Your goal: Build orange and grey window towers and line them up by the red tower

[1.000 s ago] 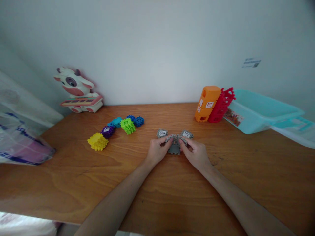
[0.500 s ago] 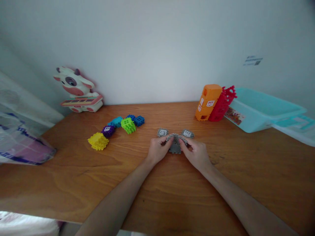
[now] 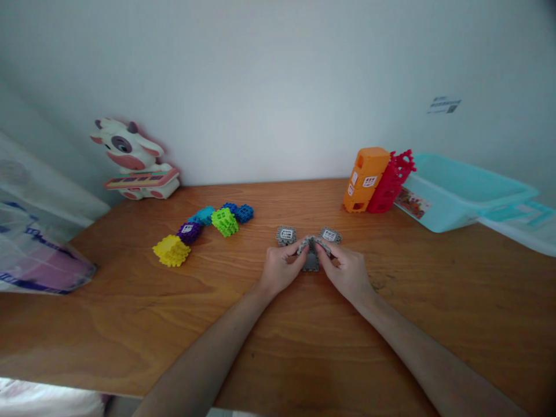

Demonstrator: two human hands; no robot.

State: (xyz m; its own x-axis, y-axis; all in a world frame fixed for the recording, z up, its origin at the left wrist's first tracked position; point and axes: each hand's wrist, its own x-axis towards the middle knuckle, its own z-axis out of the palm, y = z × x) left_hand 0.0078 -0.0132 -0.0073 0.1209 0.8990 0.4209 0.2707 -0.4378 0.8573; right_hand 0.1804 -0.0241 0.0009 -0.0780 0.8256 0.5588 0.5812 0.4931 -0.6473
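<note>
Between my two hands are small grey interlocking building tiles (image 3: 322, 245) with toothed edges, meeting at an angle. My left hand (image 3: 281, 267) pinches the left tile between thumb and fingers. The right one is gripped the same way by my right hand (image 3: 346, 271). Below them on the table lies a darker grey tile (image 3: 310, 262), partly covered by my fingers. Just behind my left hand is a grey piece with a white window print (image 3: 286, 234); a similar grey window piece (image 3: 330, 235) lies behind my right hand.
On the wooden table (image 3: 208, 324), yellow (image 3: 171, 251), purple (image 3: 189, 231), green (image 3: 225, 222) and blue pieces (image 3: 245, 213) lie left. A cow toy (image 3: 134, 159) and plastic bag (image 3: 41, 255) stand beyond. Rightward are an orange block tower (image 3: 367, 179), red pieces (image 3: 388, 182) and a turquoise bin (image 3: 460, 200).
My left hand's thumb and the tile in it have shifted slightly right, toward the other tile. My right hand stays nearly still. The whole view has shifted a little.
</note>
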